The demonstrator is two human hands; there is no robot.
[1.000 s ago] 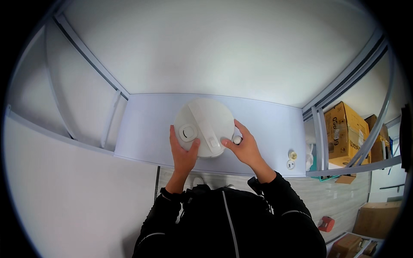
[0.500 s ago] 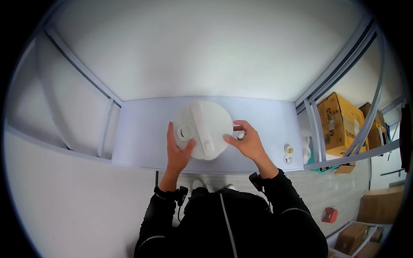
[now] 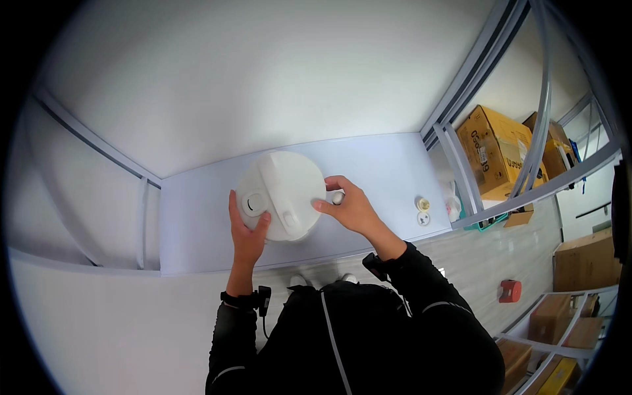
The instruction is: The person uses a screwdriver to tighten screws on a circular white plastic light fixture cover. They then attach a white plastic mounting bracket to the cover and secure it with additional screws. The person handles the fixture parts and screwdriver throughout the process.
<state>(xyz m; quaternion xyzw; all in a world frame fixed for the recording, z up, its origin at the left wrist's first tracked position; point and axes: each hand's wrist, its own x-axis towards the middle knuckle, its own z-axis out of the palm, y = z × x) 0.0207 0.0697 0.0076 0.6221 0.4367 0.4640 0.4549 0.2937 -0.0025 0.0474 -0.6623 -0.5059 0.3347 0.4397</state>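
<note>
A round white appliance [image 3: 304, 181], like a pressure cooker seen from above, stands on the pale table. A raised bar crosses its top, with a round cap [image 3: 251, 203] to the left of the bar. My left hand [image 3: 247, 230] grips its left front side, thumb on top and fingers down the side. On the right side my right hand [image 3: 345, 207] holds the rim with thumb and fingers. Beside that hand's fingers a small rounded white part [image 3: 338, 197] sticks out; whether it belongs to the appliance I cannot tell.
Two small round items [image 3: 422, 210] lie near the table's right end. Grey metal frame posts [image 3: 461, 168] bound that side, with a yellow-brown carton [image 3: 497, 155] behind them. A red stool [image 3: 510, 291] and shelves of boxes [image 3: 552, 319] stand on the right.
The whole view has turned and shifted, so the table now slants up to the right. Both hands keep their grip, and the appliance shows no clear movement on the table.
</note>
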